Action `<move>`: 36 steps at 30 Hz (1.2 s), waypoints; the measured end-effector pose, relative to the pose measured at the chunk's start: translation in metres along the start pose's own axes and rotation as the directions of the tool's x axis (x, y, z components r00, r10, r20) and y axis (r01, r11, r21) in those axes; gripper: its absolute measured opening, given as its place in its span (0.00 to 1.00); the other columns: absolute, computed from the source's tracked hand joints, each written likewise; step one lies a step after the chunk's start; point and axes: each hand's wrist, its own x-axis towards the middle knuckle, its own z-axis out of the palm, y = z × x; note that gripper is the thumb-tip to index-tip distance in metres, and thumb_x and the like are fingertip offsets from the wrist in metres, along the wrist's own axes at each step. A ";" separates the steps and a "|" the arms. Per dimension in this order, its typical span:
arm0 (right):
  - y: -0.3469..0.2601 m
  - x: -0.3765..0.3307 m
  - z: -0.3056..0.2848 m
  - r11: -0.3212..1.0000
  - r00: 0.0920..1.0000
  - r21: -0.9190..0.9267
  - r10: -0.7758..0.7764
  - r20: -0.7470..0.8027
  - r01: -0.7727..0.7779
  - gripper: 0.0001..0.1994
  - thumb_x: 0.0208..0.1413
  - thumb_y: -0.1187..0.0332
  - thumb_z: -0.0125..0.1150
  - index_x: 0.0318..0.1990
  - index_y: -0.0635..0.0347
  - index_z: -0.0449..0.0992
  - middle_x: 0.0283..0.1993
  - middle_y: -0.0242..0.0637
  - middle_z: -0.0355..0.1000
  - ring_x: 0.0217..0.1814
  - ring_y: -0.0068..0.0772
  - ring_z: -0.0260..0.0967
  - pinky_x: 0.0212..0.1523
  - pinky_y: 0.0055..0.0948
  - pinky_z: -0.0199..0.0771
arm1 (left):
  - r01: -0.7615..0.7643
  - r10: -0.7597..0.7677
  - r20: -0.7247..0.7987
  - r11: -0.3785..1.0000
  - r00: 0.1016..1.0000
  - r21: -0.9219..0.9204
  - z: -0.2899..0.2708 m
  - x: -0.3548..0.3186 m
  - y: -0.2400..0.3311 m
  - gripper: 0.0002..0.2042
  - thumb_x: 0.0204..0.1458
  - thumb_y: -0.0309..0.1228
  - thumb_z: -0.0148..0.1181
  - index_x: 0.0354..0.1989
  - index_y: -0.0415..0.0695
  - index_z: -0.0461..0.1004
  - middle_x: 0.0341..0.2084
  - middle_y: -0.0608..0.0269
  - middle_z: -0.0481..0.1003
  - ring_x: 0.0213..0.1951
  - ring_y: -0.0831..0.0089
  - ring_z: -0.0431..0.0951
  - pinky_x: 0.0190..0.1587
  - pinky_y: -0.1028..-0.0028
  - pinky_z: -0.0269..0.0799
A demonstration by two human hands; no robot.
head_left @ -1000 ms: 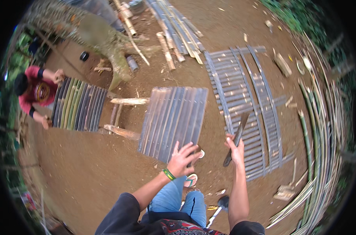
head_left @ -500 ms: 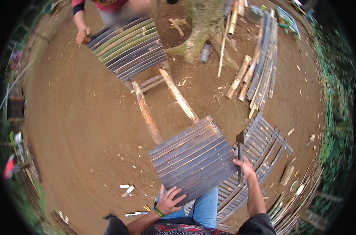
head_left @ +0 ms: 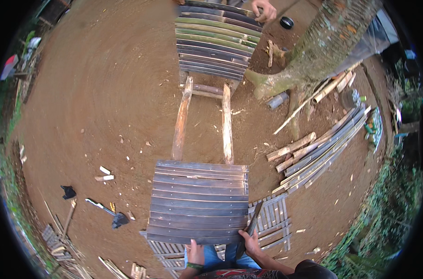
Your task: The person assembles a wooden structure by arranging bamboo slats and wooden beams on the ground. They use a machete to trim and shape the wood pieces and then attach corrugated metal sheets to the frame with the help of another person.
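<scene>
A dark slatted bamboo panel [head_left: 197, 202] lies in front of me, over my knees. Two peeled wooden poles [head_left: 227, 125] run from its far edge to a second, green-and-dark slatted panel [head_left: 216, 35]. My left hand [head_left: 194, 255] is at the near edge of the close panel, thumb up against the edge and fingers mostly hidden, seemingly closed on it. At the panel's near right corner, my right hand [head_left: 252, 243] is closed round a dark flat strip [head_left: 254, 218], which is tilted with its top to the right.
Another person's hand [head_left: 264, 10] grips the far panel's right corner. A slatted bamboo rack [head_left: 274, 221] lies under and beside the near panel. Bamboo strips [head_left: 327, 149] and a tree trunk [head_left: 332, 42] are at right. A black-headed tool [head_left: 120, 220] lies on the ground at left.
My view has swung right, so the panels now stand straight ahead. My left hand has gone from lying spread on the panel to its near edge. My right hand still holds the strip.
</scene>
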 end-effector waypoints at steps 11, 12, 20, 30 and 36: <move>-0.286 0.137 0.029 0.077 0.896 -0.895 -0.098 0.432 0.440 0.23 0.51 0.64 0.65 0.51 0.66 0.65 0.38 0.53 0.72 0.41 0.46 0.72 0.45 0.44 0.72 | -0.174 0.163 -0.750 0.983 0.641 0.065 0.055 0.038 -0.034 0.27 0.65 0.46 0.53 0.62 0.35 0.62 0.55 0.48 0.70 0.52 0.64 0.72 0.55 0.64 0.71; -0.311 0.152 0.066 0.022 0.869 -0.872 -0.097 0.485 0.489 0.23 0.51 0.64 0.64 0.50 0.67 0.64 0.38 0.52 0.72 0.42 0.44 0.72 0.44 0.42 0.73 | -0.162 0.191 -0.758 0.980 0.623 0.114 0.055 0.034 -0.039 0.27 0.65 0.46 0.52 0.61 0.36 0.63 0.55 0.49 0.70 0.53 0.64 0.72 0.54 0.65 0.71; -0.413 0.324 0.295 -0.541 0.583 -0.490 0.001 0.813 0.684 0.20 0.65 0.56 0.53 0.55 0.63 0.67 0.29 0.49 0.76 0.31 0.48 0.78 0.34 0.47 0.79 | -0.088 0.218 -0.880 0.976 0.422 0.200 0.082 0.044 -0.032 0.28 0.64 0.46 0.55 0.60 0.31 0.63 0.51 0.47 0.72 0.46 0.66 0.74 0.50 0.70 0.71; -0.396 0.431 0.566 -0.735 0.254 -0.080 0.128 0.959 0.673 0.20 0.65 0.54 0.52 0.50 0.65 0.68 0.37 0.62 0.75 0.45 0.65 0.74 0.47 0.57 0.72 | 0.157 0.185 -0.961 0.963 0.204 0.218 0.031 0.014 -0.086 0.42 0.61 0.50 0.57 0.69 0.26 0.48 0.60 0.46 0.65 0.56 0.66 0.67 0.62 0.70 0.61; -0.414 0.518 0.591 -0.816 0.410 -0.138 0.129 0.903 0.561 0.20 0.64 0.52 0.53 0.50 0.62 0.67 0.44 0.62 0.75 0.47 0.67 0.73 0.50 0.56 0.72 | 0.184 0.223 -0.962 0.950 0.158 0.251 0.033 0.043 -0.069 0.39 0.61 0.49 0.58 0.67 0.26 0.53 0.58 0.45 0.67 0.54 0.65 0.69 0.59 0.70 0.64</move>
